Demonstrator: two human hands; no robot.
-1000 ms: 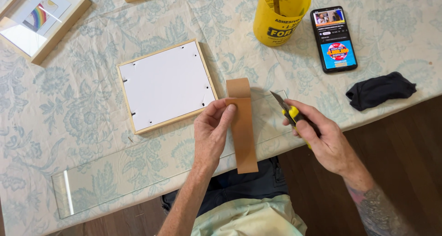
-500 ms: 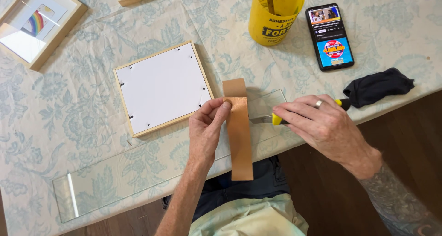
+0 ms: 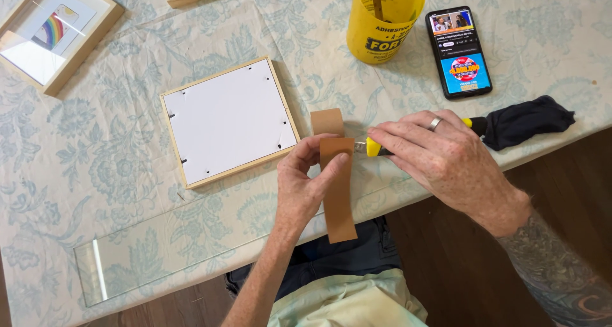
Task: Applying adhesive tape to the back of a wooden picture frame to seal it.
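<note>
The left hand (image 3: 305, 185) pinches a brown strip (image 3: 336, 190) at the table's near edge, thumb and fingers closed on its upper part, while the right hand (image 3: 440, 158) is wrapped tight around a yellow-handled knife (image 3: 371, 149) whose blade end meets the strip's right edge. Above the held strip lies a short brown piece (image 3: 327, 120) flat on the cloth — it looks already parted from the strip, though the join is hidden behind the thumb, so I cannot tell for sure; the long lower part hangs past the table edge, uncut. The strip is matte, stiff-looking and flat, like card or leather. Just to the left sits a pale wooden frame (image 3: 228, 122), face down, its white backing board showing small dark tabs. A clear glass pane (image 3: 191, 250) lies along the near edge on the floral cloth (image 3: 95, 148). Farther off stand a yellow tub (image 3: 381, 27), a phone (image 3: 458, 51) with its screen lit, and a dark crumpled rag (image 3: 529, 120).
</note>
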